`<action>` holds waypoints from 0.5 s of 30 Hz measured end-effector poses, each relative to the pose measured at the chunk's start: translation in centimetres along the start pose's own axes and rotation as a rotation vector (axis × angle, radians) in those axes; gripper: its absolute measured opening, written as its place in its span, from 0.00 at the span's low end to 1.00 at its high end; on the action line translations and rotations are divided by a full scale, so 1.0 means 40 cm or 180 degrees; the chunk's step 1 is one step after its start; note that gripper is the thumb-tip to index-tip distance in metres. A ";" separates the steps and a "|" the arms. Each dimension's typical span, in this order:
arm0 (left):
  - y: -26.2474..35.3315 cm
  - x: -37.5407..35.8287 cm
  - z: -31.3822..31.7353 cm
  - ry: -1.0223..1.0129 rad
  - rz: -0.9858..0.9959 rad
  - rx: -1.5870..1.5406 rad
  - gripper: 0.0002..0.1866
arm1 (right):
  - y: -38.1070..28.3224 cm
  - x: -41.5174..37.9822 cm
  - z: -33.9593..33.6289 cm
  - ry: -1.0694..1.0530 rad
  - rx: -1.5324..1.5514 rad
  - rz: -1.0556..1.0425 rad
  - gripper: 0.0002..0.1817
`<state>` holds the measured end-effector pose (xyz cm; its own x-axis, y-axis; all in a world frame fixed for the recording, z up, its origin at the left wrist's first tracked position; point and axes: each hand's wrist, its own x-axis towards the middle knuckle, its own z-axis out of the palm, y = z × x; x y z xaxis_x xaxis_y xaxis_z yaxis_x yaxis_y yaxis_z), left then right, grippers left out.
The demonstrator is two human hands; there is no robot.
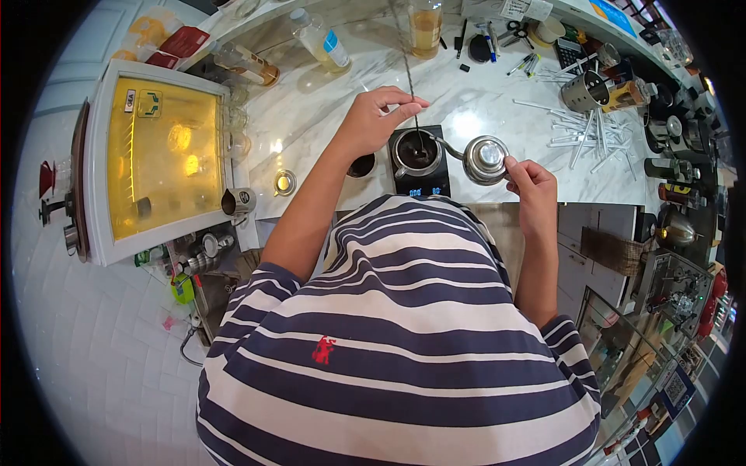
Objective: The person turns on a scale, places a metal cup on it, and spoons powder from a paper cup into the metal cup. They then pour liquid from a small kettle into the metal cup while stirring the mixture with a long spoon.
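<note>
- Scale [429, 183], black with a lit blue readout, sits on the white marble desk [326, 116] at the near edge; I take it as the landmark for everything else.
- On top of the scale stands a dripper [416, 151], a round dark cup, with what looks like wet coffee grounds inside, though the view is small here.
- Left hand [373, 116] is just to the left of the scale, pinched shut on a thin stirring stick [412, 89] that runs from the fingertips down into the dripper. The stick seems light and stiff; it is best held high on the shaft between thumb and forefinger, as it is now.
- Right hand [527, 180] is just to the right of the scale, curled closed around the handle of a small steel kettle [483, 159]. The gooseneck spout reaches over to the dripper's rim.
- The kettle is probably hot and weighty with water, its polished metal slippery; the handle is the only safe place to grip.
- A small dark cup [362, 165] stands touching the left side of the scale.
- Farther left of the scale sit a small steel pitcher [238, 200] and a yellow-windowed cabinet [159, 155].
- Beyond the scale to the right, white straws [590, 128] lie scattered beside a metal cup [583, 92].
- Behind the scale stand a plastic bottle [320, 40] and a glass of amber liquid [426, 27].
</note>
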<state>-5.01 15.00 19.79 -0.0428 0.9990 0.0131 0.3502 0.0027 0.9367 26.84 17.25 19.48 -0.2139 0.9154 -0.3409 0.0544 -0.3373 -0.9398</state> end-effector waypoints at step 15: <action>-0.015 -0.080 -0.011 0.0844 0.0601 0.0432 0.11 | -0.013 -0.034 0.037 0.0192 -0.0703 -0.0389 0.18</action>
<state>-5.49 11.80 19.34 -0.2007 0.9361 0.2888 0.4957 -0.1573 0.8542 25.65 15.87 20.48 -0.1737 0.9601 -0.2190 0.2448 -0.1733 -0.9539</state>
